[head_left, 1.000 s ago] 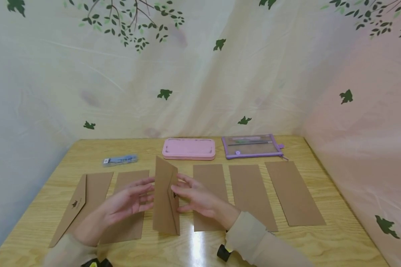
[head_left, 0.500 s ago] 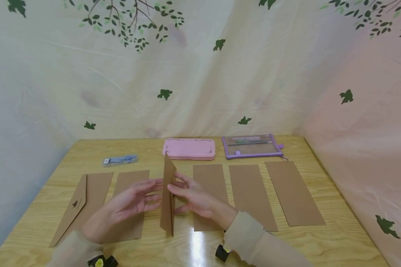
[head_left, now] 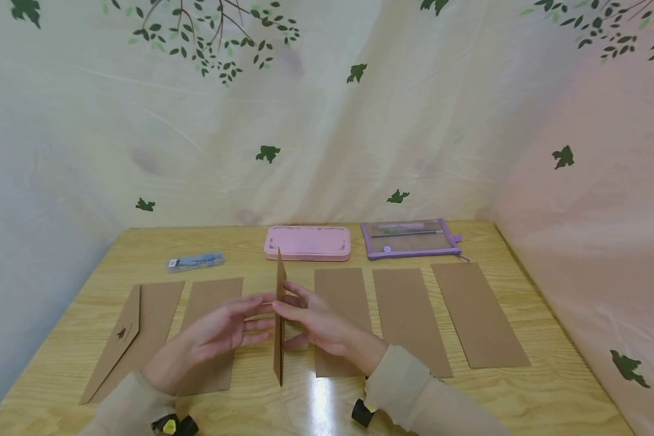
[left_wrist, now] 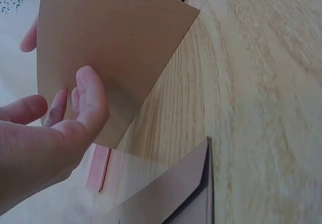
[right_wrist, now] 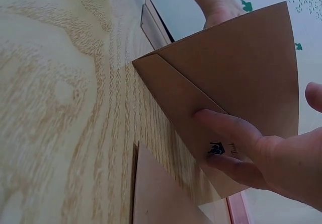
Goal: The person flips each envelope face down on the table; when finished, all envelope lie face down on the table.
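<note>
A brown paper envelope (head_left: 279,354) stands on its long edge at mid-table, edge-on in the head view, between my two hands. On its left, my left hand (head_left: 218,333) touches the plain face (left_wrist: 121,38) with nearly straight fingers, the thumb apart. My right hand (head_left: 329,327) lays extended fingers on the other face, over the pointed flap (right_wrist: 173,83) with its small dark print. In the right wrist view the right thumb stands off the paper. Between them the hands steady the envelope upright.
Flap-up at far left lies another envelope (head_left: 160,303), with a plain one (head_left: 212,293) beside it. Three more brown envelopes (head_left: 340,290) lie in a row to the right. Behind are a blue pen pack (head_left: 196,261), a pink case (head_left: 307,242) and a purple-edged pouch (head_left: 411,245).
The envelope has turned from showing its flap side at a slant to edge-on and upright. My left hand has moved right along with it; my right hand has barely shifted.
</note>
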### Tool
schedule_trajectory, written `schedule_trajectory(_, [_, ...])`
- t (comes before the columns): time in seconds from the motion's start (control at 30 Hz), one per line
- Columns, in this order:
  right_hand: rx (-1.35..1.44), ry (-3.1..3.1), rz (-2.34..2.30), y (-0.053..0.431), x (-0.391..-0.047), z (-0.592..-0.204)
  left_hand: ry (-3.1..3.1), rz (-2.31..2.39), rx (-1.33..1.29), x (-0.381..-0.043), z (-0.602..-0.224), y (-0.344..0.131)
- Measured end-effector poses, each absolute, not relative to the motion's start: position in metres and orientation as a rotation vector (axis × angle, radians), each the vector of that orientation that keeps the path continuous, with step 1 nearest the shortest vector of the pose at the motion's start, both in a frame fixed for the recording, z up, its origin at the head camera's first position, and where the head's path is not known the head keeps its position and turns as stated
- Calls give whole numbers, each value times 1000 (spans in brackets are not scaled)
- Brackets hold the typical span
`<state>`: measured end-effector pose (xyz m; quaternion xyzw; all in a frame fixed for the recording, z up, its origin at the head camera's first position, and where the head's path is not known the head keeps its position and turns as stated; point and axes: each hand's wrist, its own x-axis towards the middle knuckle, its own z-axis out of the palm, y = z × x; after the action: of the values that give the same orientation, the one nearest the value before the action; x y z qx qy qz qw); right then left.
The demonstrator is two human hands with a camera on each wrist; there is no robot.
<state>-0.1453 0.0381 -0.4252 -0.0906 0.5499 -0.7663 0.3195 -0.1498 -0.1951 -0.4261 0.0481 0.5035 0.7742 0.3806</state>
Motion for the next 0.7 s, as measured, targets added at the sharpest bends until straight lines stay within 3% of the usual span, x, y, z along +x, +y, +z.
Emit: schedule_trajectory(0.7, [-222, 1441, -2027, 39, -145, -428, 1323, 1950, 149, -148, -430, -196])
